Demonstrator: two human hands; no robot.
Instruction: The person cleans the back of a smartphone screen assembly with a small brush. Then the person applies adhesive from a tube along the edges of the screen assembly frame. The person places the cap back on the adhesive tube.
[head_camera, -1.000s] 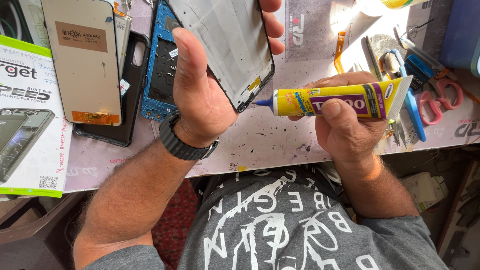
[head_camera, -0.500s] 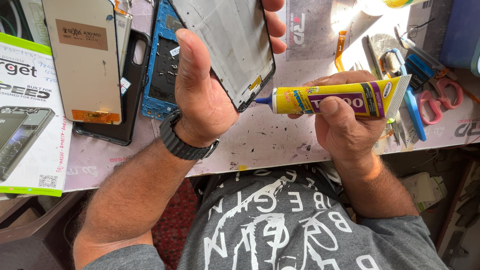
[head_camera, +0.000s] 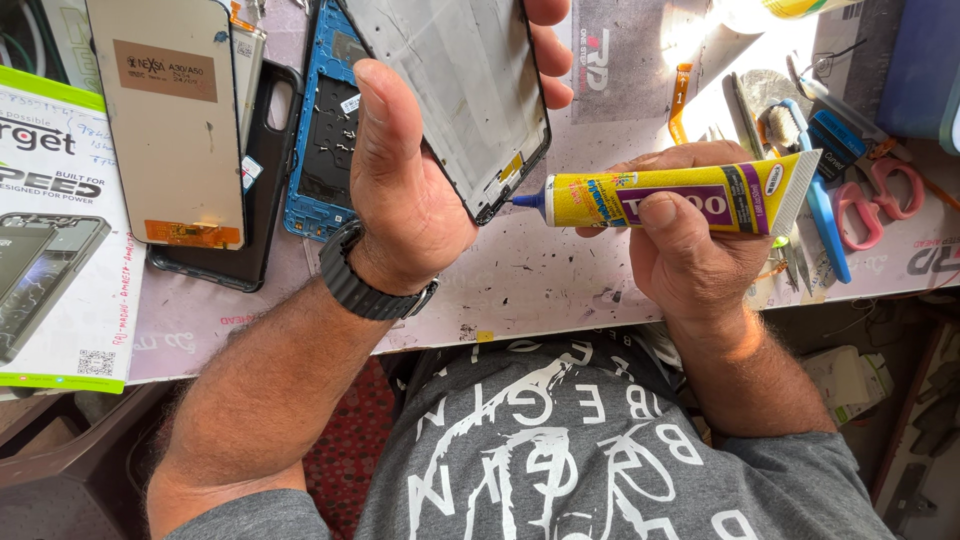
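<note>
Head view, looking down at the work.

Left hand (head_camera: 410, 190): closed around the flat grey phone frame panel with a black rim (head_camera: 455, 90), thumb up along the near edge, fingertips wrapped over the far edge. Panel is held tilted above the tabletop (head_camera: 560, 270), its lower corner pointing toward the right hand. A black wristband (head_camera: 365, 285) sits on the left wrist.

Right hand (head_camera: 695, 240): closed on the yellow glue tube with a purple label band (head_camera: 670, 197), thumb pressed on top of the tube body. Tube lies roughly level, crimped end to the right. Its blue nozzle tip (head_camera: 527, 200) is just beside the panel's lower corner; contact cannot be told.

On the tabletop, left of the panel: a blue phone mid-frame with exposed internals (head_camera: 325, 130), a black phone case (head_camera: 250, 190), and a beige-backed replacement screen panel (head_camera: 170, 120) lying partly over the case. Far left, a white and green printed box (head_camera: 50, 220).

Right side of the tabletop: pink-handled scissors (head_camera: 880, 195), a blue-handled tool (head_camera: 825, 220), an orange flex strip (head_camera: 681, 100).

The person wears a grey printed T-shirt (head_camera: 580, 460).
</note>
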